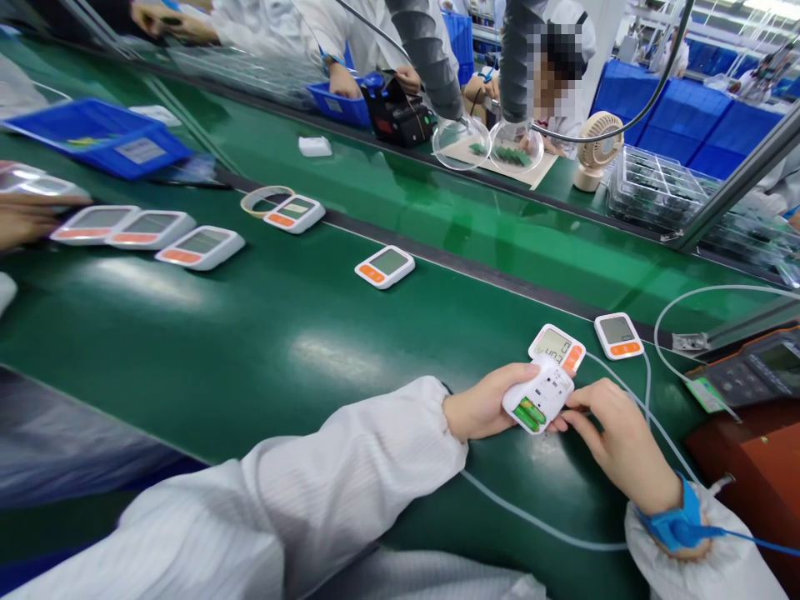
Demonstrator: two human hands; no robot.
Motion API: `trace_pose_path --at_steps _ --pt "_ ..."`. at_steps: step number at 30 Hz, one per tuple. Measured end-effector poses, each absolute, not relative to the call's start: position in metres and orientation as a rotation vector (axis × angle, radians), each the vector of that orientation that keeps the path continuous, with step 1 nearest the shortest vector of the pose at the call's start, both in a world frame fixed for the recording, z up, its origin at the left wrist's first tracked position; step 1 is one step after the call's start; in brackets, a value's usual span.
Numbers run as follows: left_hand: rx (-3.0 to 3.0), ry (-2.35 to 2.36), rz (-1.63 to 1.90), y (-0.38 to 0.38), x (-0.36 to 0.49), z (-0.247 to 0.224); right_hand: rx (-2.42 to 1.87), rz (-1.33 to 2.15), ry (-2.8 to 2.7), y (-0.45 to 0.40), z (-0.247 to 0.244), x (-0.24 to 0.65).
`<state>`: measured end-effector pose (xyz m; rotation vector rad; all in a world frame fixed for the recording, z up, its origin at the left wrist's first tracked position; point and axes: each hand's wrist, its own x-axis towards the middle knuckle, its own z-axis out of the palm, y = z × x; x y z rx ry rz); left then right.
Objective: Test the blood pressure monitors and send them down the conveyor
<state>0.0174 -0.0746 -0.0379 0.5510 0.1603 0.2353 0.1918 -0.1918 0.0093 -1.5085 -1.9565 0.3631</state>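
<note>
My left hand (491, 402) holds a white device (550, 385) with its back facing up; green batteries (529, 414) show in its uncovered compartment. At the device's right edge, the thumb and fingers of my right hand (609, 429) are pinched together; what they hold, if anything, is hidden. A blue strap circles my right wrist. Just behind the held device lies a white and orange monitor (556, 346) with digits on its screen, partly covered by it. Another monitor (618, 336) lies farther right, with a tube running from it.
More monitors (385, 267) lie along the green table (281, 333). A blue tray (106, 137) stands at the back left. An orange-edged instrument (750, 375) and tubing are on the right. Co-workers' hands show at the left and behind the divider.
</note>
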Motion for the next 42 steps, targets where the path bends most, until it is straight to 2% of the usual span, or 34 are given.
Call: trace_pose_path --at_steps 11,14,21,42 --pt "0.628 0.268 0.330 -0.079 0.017 -0.029 -1.492 0.781 -1.883 -0.194 0.015 0.193" --pt "0.685 0.285 0.369 -0.080 0.016 -0.028 -1.518 0.673 -1.927 -0.194 0.013 0.197" --pt "0.822 0.242 0.429 -0.084 0.015 -0.025 -1.486 0.109 -1.839 -0.195 0.017 0.190" --pt "1.005 0.180 0.403 -0.085 0.013 -0.027 -1.529 0.205 -1.767 -0.199 0.016 0.170"
